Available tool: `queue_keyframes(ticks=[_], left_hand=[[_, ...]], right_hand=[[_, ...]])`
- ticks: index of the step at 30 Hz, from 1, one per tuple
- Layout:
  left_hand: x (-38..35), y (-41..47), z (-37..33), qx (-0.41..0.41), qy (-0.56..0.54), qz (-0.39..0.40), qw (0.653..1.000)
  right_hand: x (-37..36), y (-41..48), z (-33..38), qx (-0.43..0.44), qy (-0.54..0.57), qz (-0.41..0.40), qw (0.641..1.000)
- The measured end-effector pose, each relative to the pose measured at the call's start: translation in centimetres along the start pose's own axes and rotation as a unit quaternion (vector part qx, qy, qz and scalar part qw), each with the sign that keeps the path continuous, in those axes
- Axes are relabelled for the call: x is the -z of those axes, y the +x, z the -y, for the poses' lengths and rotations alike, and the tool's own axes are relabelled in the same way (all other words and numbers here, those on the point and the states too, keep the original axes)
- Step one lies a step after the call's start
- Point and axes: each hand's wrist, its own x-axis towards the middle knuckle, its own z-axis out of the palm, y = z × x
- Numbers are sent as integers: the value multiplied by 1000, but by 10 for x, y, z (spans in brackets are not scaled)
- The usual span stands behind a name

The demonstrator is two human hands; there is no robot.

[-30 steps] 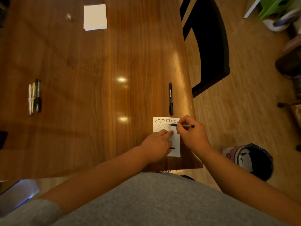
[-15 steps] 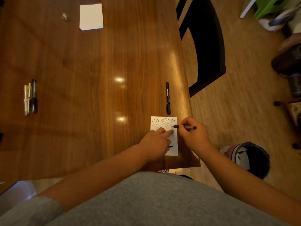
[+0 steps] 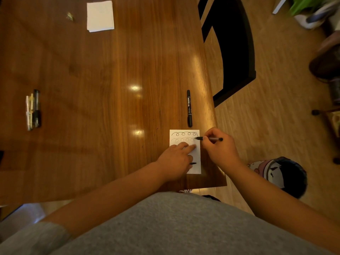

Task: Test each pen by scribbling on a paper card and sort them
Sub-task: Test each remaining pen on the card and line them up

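A white paper card (image 3: 196,155) lies near the table's front right corner, with two rows of scribbled loops at its top. My right hand (image 3: 219,148) grips a thin pen (image 3: 209,138), its tip on the right end of the second, fainter row. My left hand (image 3: 175,159) presses flat on the card, fingers spread; a small black piece, perhaps a cap (image 3: 193,163), sticks out from under it. A black marker (image 3: 189,108) lies just beyond the card. Several pens (image 3: 33,110) lie bunched at the table's left side.
The wooden table (image 3: 110,89) ends close to the right of the card. A stack of white cards (image 3: 100,16) and a small crumpled scrap (image 3: 70,16) lie at the far end. A black chair (image 3: 233,45) stands to the right; a printed bag (image 3: 279,173) sits on the floor.
The pen tip has travelled right along the second row, adding loops. My left hand has stayed on the card. The view shifted slightly.
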Motion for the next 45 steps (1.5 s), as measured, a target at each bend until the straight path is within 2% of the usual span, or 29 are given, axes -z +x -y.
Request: queue_keyframes(ticks=[16, 20, 23, 28, 32, 38, 45], left_hand=[[4, -2, -2, 12, -6, 7, 1000], [6, -1, -2, 17, -15, 14, 1000], [6, -2, -3, 40, -69, 1, 997], [11, -9, -7, 113, -201, -83, 969], [24, -19, -13, 192, -307, -75, 929], [45, -33, -25, 196, -401, -78, 891], [62, -41, -38, 175, -425, -120, 880]], right_hand=[[8, -5, -7, -27, -15, -11, 999], [19, -8, -5, -39, 37, -55, 997], [29, -12, -2, -54, 95, -80, 991], [46, -19, 4, -89, 155, -54, 982], [54, -29, 15, -100, 215, -20, 971], [52, -39, 36, -82, 233, 14, 969], [49, -45, 48, -43, 203, 39, 977]])
